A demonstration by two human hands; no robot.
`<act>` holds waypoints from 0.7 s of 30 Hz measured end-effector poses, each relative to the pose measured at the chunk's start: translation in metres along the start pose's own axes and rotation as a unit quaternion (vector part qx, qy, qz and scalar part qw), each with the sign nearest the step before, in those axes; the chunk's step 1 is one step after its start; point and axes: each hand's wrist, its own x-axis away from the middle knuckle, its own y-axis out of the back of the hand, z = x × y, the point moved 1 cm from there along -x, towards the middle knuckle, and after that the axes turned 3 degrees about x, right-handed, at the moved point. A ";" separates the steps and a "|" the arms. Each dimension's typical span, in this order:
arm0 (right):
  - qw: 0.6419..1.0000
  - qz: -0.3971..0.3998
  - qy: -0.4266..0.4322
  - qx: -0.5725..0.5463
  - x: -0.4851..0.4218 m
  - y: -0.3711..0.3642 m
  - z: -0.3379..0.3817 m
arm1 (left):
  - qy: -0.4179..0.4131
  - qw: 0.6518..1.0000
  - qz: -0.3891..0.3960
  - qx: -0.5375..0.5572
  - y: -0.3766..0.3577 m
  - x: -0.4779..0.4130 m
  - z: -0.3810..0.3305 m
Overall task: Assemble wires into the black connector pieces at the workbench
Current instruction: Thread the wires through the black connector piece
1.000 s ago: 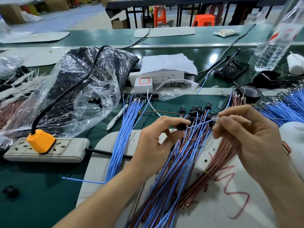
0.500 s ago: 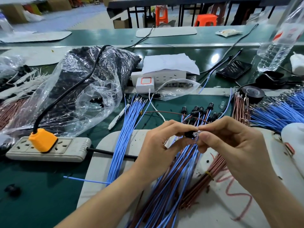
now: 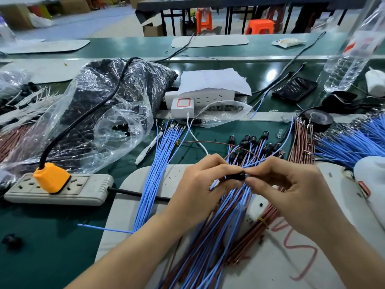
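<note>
Green sheeting covers the workbench (image 3: 41, 257), and a rounded white pad (image 3: 129, 205) lies on it. Orange stools (image 3: 259, 26) stand on the floor beyond. Above the pad, the left hand (image 3: 200, 188) pinches a small black connector piece (image 3: 235, 176). The right hand (image 3: 291, 192) pinches its other end. Thin blue wires (image 3: 154, 174) and brown wires (image 3: 268, 222) fan out beneath. A crinkled clear bag (image 3: 104, 113) lies at left.

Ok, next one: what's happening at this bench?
A person is assembling by hand over a pale grey mat. The left hand pinches a small black plastic connector piece, and the right hand pinches its other end, fingertips nearly meeting. Whatever the right hand feeds in is hidden. Mixed blue and brown wires lie under the hands, and wired black connectors lie just beyond them.
</note>
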 end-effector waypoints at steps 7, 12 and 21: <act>0.992 0.088 -0.076 -0.045 -0.003 0.011 -0.004 | -0.007 0.997 0.071 -0.013 -0.001 -0.002 0.001; 0.977 0.110 -0.112 -0.145 -0.003 0.010 -0.005 | -0.003 0.996 0.084 0.004 -0.002 -0.002 0.000; 0.938 0.103 -0.195 -0.266 -0.003 0.000 -0.010 | 0.035 0.994 0.086 0.059 -0.003 0.001 0.004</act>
